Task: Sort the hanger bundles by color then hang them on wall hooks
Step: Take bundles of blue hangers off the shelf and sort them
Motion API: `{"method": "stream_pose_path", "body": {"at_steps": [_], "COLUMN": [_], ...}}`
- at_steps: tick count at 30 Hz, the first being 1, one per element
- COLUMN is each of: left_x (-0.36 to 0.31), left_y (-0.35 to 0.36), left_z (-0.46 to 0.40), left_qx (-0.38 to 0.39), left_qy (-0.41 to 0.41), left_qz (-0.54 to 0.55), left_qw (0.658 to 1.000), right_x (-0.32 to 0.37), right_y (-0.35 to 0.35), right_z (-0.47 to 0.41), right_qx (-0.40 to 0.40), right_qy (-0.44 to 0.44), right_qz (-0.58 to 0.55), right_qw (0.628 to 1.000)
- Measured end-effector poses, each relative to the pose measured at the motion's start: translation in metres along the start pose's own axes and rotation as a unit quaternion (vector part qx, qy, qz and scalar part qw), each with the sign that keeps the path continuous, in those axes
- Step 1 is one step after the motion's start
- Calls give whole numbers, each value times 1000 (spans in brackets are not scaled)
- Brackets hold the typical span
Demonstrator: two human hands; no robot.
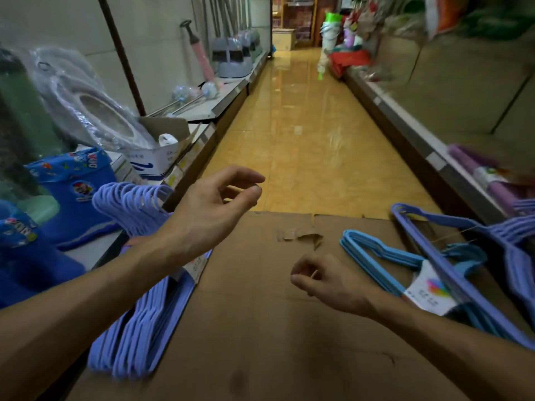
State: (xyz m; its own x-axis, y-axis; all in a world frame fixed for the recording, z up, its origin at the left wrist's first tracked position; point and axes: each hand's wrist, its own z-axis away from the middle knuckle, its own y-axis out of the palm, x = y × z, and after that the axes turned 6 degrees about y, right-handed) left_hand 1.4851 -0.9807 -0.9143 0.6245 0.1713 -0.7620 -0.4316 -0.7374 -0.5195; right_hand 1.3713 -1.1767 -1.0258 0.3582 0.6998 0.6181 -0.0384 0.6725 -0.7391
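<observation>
A bundle of lavender-purple hangers (139,328) lies along the left edge of a flattened cardboard sheet (260,342), its hooks pointing away near the left shelf. On the right lie a light blue hanger bundle (379,253) with a white label and a purple hanger bundle (463,273) crossing over it. My left hand (214,206) hovers above the cardboard's far left, fingers loosely curled, holding nothing. My right hand (327,279) floats low over the middle of the cardboard, thumb and fingers loosely curled, holding nothing, just left of the blue bundle.
A shop aisle with a shiny yellow tiled floor (304,125) runs ahead. The left shelf holds blue printed boots (75,192), a cardboard box (162,151) and wrapped goods. The right shelf (434,157) holds purple items (492,180).
</observation>
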Motion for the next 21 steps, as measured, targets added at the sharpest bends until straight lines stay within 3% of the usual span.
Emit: {"method": "stream_pose_path", "body": {"at_steps": [6,14,21], "left_x": [-24,-53,-61], "left_y": [16,61,69], "left_z": [-27,-53,-50], "left_qx": [-29,-43,-16], "left_qy": [33,9,35], "left_qz": [107,223,194], "left_qw": [993,974,980], "right_x": [-8,-45,-130], "right_y": [-23,-73,-125], "right_z": [40,89,92], "right_qx": [-48,-33,-173], "right_qy": [45,200,357], "right_qz": [49,147,141], "right_qw": [997,968,907]}}
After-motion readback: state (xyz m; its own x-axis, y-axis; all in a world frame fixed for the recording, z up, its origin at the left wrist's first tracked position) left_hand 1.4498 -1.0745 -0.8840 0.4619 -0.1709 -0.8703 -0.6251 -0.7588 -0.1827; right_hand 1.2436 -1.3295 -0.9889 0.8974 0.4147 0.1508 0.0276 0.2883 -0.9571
